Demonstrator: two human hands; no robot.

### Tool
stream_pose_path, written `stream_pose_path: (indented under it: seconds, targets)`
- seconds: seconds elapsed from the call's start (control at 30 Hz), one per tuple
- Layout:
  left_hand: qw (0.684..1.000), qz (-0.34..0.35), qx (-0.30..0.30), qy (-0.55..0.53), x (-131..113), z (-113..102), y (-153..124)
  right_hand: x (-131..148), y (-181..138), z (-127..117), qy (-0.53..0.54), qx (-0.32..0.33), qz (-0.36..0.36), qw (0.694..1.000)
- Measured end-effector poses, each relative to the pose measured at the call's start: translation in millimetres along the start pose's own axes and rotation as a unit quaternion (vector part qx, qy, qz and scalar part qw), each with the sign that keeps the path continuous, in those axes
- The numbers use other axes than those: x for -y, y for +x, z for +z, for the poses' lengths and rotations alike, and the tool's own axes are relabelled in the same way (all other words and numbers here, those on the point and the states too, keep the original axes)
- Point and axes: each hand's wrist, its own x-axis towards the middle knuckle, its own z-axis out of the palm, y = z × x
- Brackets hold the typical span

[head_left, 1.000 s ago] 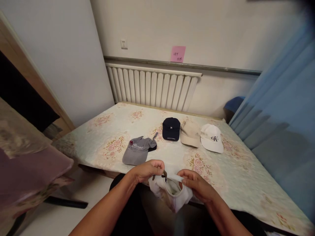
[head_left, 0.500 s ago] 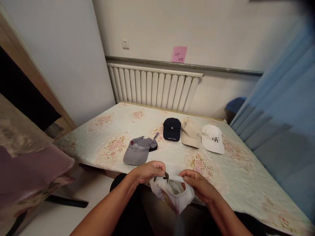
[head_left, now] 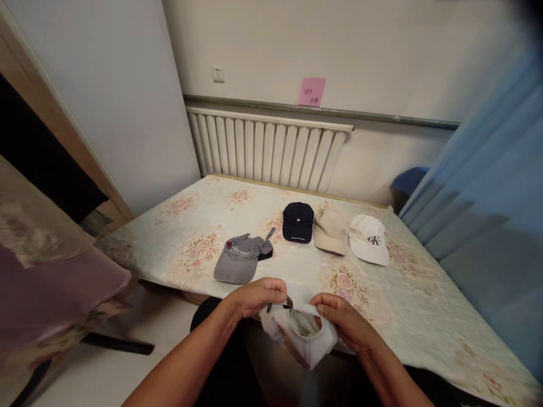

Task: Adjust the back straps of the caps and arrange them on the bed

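Between my hands, over my lap at the bed's front edge, hangs a white cap (head_left: 311, 347) with its back opening facing up. My left hand (head_left: 258, 298) pinches the strap end beside a dark buckle. My right hand (head_left: 343, 319) grips the other side of the strap. Beyond them a grey cap (head_left: 237, 265) lies with its strap end sticking up, partly covering something black. Further right are a navy cap (head_left: 298, 221), a beige cap (head_left: 330, 230) and a white cap with black CK-like letters (head_left: 368, 240), side by side.
A flowered sheet (head_left: 169, 249) covers the bed. A white radiator (head_left: 271, 150) and a pipe run along the wall behind. Blue curtain (head_left: 492, 226) hangs at the right. A cloth-covered piece of furniture (head_left: 72, 271) stands at the left.
My hands keep the same hold on the white cap's strap. The view shifts very slightly; the caps on the bed stay put.
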Motion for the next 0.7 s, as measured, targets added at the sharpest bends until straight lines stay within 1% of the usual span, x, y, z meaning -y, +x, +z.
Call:
stream_pose_path:
  seconds: [0.13, 0.33, 0.43, 0.57, 0.7]
  targets:
    - [1.000, -0.003, -0.011, -0.014, 0.1, 3.0, 0.2, -0.1, 0.3, 0.3, 0.001, 0.006, 0.000, 1.000]
    - [0.999, -0.020, -0.040, 0.008, 1.8, 5.7, 1.3, -0.9, 0.5, -0.2, 0.001, 0.002, 0.005, 1.000]
    - [0.999, -0.016, -0.049, 0.016, 0.9, 7.6, 1.3, -1.6, 0.7, -1.5, 0.001, 0.002, 0.006, 1.000]
    - [0.999, -0.007, -0.042, 0.026, -1.7, 9.9, 1.1, -1.8, 0.7, -3.2, 0.000, 0.000, 0.003, 1.000]
    - [0.998, -0.032, -0.019, 0.046, -3.4, 8.9, 1.2, 0.9, -0.5, -1.9, -0.015, 0.001, 0.004, 1.000]
